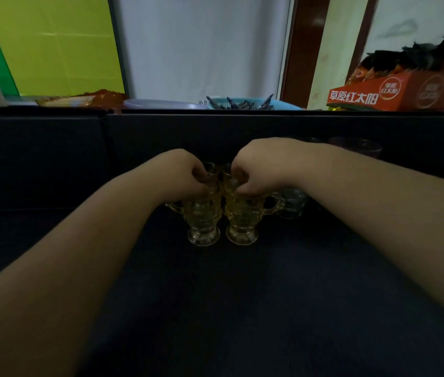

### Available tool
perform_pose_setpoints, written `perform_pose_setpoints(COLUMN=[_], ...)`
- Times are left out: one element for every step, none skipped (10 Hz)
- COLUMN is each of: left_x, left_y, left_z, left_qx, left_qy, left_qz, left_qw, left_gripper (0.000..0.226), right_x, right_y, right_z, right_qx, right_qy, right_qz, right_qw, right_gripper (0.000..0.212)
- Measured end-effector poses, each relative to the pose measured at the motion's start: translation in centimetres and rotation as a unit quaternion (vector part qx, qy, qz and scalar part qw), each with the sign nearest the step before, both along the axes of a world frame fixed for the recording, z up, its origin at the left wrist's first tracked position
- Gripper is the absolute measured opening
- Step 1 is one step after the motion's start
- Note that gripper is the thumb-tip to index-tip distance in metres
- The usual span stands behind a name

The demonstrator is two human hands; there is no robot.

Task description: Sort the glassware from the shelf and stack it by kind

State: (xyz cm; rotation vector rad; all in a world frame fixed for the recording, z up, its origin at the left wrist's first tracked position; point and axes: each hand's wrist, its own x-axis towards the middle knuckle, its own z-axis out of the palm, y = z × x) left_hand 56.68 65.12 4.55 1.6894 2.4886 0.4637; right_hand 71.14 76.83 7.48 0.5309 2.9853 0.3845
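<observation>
Two small amber footed glass mugs stand side by side on a dark shelf. My left hand (185,172) grips the rim of the left amber mug (203,219), whose handle points left. My right hand (259,170) grips the rim of the right amber mug (242,217), whose handle points right. Behind them the tops of two more amber glasses (219,168) show between my hands. A clear grey glass (293,202) stands just right of the right mug, partly hidden by my right forearm. A dark purplish glass (356,148) stands further back right.
The dark shelf (215,295) has a dark back wall (52,159). Beyond its top edge lie an orange carton (395,91) with packets, a blue basket (245,103) of dark items, a clear lid (161,104) and a packet (79,99) at left.
</observation>
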Motion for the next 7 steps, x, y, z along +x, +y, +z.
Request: perform_pose_setpoints(left_x=[-0.1,-0.2,-0.1,0.1,0.2,0.5,0.9], left_y=[-0.2,-0.8,-1.6,-2.6,-3.5,-4.2,-5.0], left_z=[0.0,0.2,0.3,-0.1,-0.7,-1.2,-1.6], left_qx=[0.012,0.036,0.062,0.086,0.120,0.162,0.224], left_qy=[-0.018,-0.027,-0.036,-0.044,-0.048,-0.054,-0.020], left_qz=[-0.004,-0.004,-0.003,-0.008,-0.025,-0.029,-0.016], left_qw=[1.000,0.999,0.997,0.995,0.991,0.985,0.974], left_gripper=[0.031,0.031,0.033,0.039,0.044,0.043,0.045], right_x=[0.4,1.2,2.3,3.6,5.1,6.4,8.0], right_y=[-0.3,-0.6,-1.1,-1.5,-2.1,-2.9,-3.9], right_z=[0.1,0.5,1.1,1.2,0.6,-0.4,-1.3], right_qx=[-0.010,0.001,-0.015,-0.073,-0.133,-0.153,-0.175], right_qy=[0.015,0.042,0.102,0.175,0.250,0.309,0.362], right_qz=[-0.006,-0.001,-0.006,-0.019,-0.033,-0.048,-0.049], right_qw=[1.000,0.999,0.995,0.982,0.958,0.938,0.914], right_gripper=[0.027,0.036,0.038,0.041,0.041,0.039,0.036])
